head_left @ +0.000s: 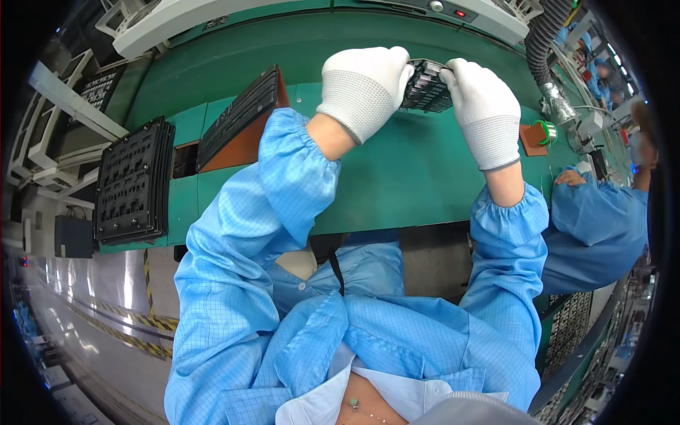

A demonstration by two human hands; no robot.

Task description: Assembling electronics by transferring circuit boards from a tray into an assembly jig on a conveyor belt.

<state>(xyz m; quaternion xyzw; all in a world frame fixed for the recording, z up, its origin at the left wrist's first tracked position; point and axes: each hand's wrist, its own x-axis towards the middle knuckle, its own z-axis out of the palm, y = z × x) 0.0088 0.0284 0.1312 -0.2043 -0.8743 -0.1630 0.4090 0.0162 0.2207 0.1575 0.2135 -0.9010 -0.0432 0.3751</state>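
My left hand [365, 88], in a white knit glove, is closed on the left edge of a dark circuit board assembly [427, 86] packed with black and metallic parts. My right hand [484, 106], gloved the same way, pinches its upper right corner. Between them the assembly is held up tilted above the far part of the green bench [397, 177]. Some fingertips are hidden behind its edges. A thin wire or rim shows along its top.
A black tray [244, 113] leans on an orange-brown stand to the left, beside stacked black trays [132, 180]. On the right are a green-rimmed spool [545, 132], a ribbed duct [542, 49] and a co-worker's blue sleeve [595, 219]. White equipment [184, 21] lines the far edge.
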